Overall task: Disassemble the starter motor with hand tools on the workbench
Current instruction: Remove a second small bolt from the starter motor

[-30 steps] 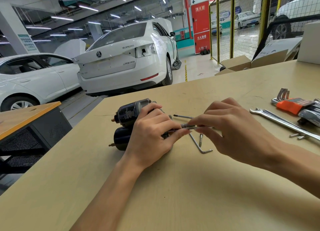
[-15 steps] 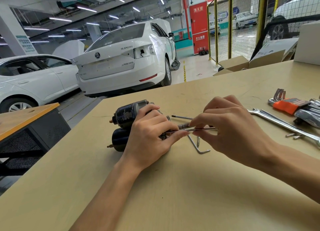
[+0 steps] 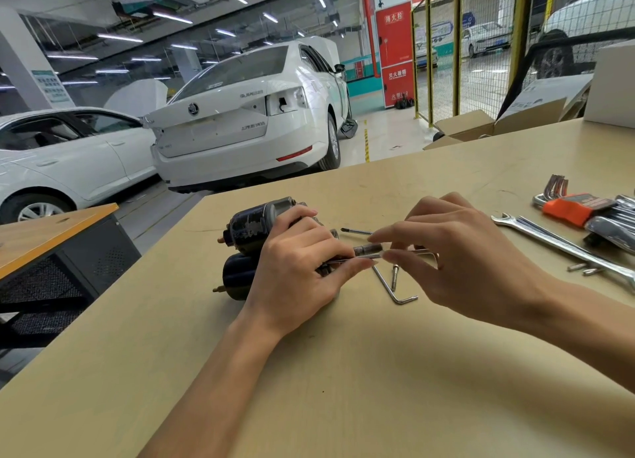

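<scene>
Centrally on the tan tabletop lies the starter motor, a dark pair of cylinders set one above the other in the view, with copper-coloured terminals poking out at their left ends. The left hand rests over the right part of the motor, fingers curled around the housing, while its thumb and forefinger also pinch a thin metal rod that runs out to the right. The right hand meets it from the other side, its fingertips closed lightly on a short grey metal sleeve and on the far end of the same rod; the remaining fingers are loosely bent above the tabletop. Just behind the fingertips a slim screwdriver bit or pin lies flat. Beneath the right hand sits an L-shaped hex key, with 1 small bolt beside its long leg. Further right, well apart from the motor, a long combination wrench lies diagonally, 2 small screws near its shaft, and beyond it a set of hex keys in an orange holder. Behind the tabletop stand 2 white cars, an open cardboard box and a yellow mesh fence.
</scene>
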